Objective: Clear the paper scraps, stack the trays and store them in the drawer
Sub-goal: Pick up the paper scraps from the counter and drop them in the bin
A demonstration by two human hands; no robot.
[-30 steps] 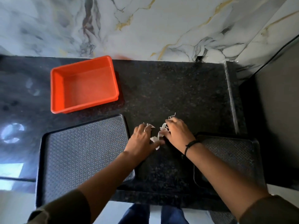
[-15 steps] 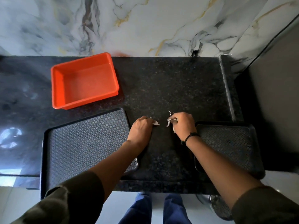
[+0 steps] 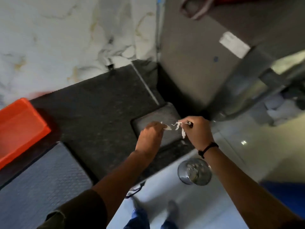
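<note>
My left hand (image 3: pixel 151 137) and my right hand (image 3: pixel 198 132) are both closed on white paper scraps (image 3: pixel 179 129), held in the air above the small dark tray (image 3: pixel 165 113) at the counter's right end. Strips of paper dangle from the right hand. A large dark textured tray (image 3: pixel 41 176) lies at the lower left on the black counter. An orange tray (image 3: pixel 18 128) sits at the left edge. The picture is blurred by motion.
A round steel bin (image 3: pixel 194 171) stands on the floor below the counter's right corner, under my right forearm. A grey appliance (image 3: pixel 206 55) rises right of the counter. The marble wall (image 3: pixel 66 38) is behind. My feet (image 3: pixel 171 207) show on the pale floor.
Both hands have lifted off the counter with the scraps and moved right, over the small tray. The view has swung right and tilted, bringing the floor bin into sight.
</note>
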